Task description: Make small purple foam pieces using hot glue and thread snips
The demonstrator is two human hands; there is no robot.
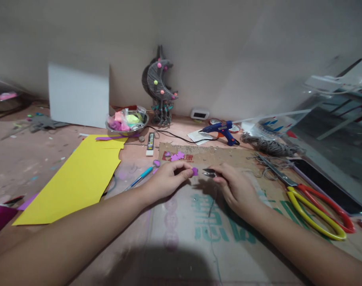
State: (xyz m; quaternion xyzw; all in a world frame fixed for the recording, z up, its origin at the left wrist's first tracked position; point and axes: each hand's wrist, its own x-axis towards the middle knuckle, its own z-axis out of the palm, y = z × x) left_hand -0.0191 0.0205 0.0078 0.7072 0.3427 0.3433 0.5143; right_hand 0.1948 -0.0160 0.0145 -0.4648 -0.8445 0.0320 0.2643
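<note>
Between the thumb and fingers of my left hand is a small purple foam piece. My right hand is closed around small thread snips, whose dark blades point left toward the foam and stand apart from it. Most of the snips is hidden in the palm. A grey thread hangs below the right hand. Beyond my left hand lie purple flower cutouts. A blue pen with a purple heart by its tip rests left of that hand.
Yellow paper covers the left side. At the back stand a metal bowl of coloured clay, a grey moon ornament and a blue glue gun. Large scissors, a phone and grey cord lie right.
</note>
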